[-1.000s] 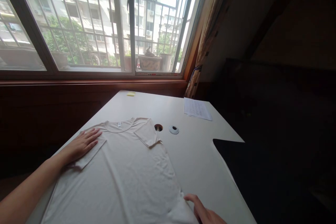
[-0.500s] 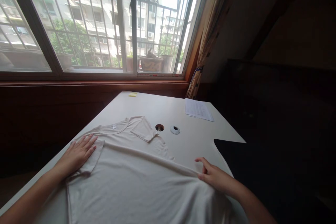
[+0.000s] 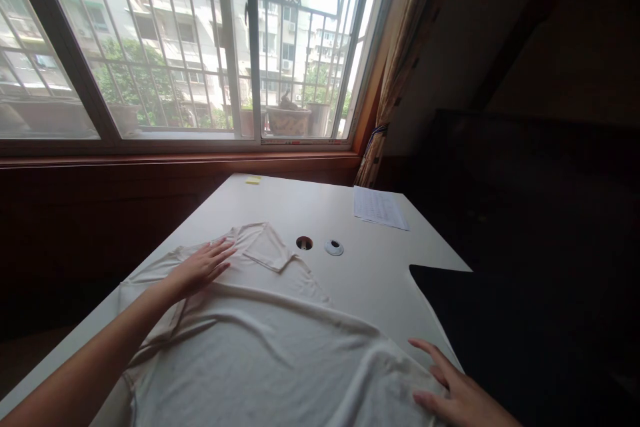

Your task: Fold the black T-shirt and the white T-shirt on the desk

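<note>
A white T-shirt (image 3: 280, 347) lies spread over the near part of the table, with a fold running across it and wrinkles in the cloth. One short sleeve (image 3: 270, 247) rests on top near the neck, which my hand partly covers. My left hand (image 3: 203, 268) lies on the shirt near the neckline, fingers stretched out flat. At the lower right, my right hand (image 3: 445, 387) is by the shirt's edge, thumb and fingers apart, with the thumb over the cloth. The shirt's near end runs out of the picture.
The white table (image 3: 300, 197) carries a yellow sticky note (image 3: 253, 180) and printed sheets (image 3: 380, 207) at its far side. A cable hole (image 3: 304, 243) has its round cover (image 3: 334, 247) beside it. A black mat (image 3: 480, 320) lies right. Behind is a barred window (image 3: 200, 47).
My left hand has slid right and away from me, from the left sleeve to the neckline, wrinkling the cloth. My right hand has moved right and nearer to me, its fingers wider apart.
</note>
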The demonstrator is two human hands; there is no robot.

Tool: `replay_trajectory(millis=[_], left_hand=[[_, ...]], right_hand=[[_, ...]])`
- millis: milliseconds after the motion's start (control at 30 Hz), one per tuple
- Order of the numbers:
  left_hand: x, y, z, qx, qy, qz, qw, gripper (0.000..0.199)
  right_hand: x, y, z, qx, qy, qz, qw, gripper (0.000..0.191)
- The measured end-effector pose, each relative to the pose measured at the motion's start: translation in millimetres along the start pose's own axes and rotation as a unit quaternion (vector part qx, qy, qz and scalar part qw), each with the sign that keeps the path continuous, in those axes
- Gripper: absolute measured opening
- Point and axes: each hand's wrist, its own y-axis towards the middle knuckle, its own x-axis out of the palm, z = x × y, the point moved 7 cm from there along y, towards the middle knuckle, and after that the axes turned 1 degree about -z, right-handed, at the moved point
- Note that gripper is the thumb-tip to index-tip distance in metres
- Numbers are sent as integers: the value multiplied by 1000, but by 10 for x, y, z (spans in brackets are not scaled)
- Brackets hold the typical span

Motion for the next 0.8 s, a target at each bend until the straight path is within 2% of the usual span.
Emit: replay_trajectory(millis=[133,233,400,533,600,700,800], left_hand=[[251,603,369,59,-28,-59,996,50],[402,894,414,52,-28,-78,995,51],[468,1133,204,-10,-19,-75,997,57],[451,1162,-31,-63,-10,-78,995,59],[441,1141,-148,-90,-5,-77,993,60],[424,1078,-329,-128,4,-75,989,61],[401,986,-527,-157,12,-74,985,61]], right_hand=[[45,-167,67,13,13,43,999,70],[25,-146,133,21,0,75,997,65],[-97,132,217,13,10,140,990,68],[-223,464,132,-11,35,220,975,66],[-250,660,77,-7,35,229,973,67],[-266,875,-78,-28,18,254,967,66],[-211,830,-395,-114,-56,332,935,52]])
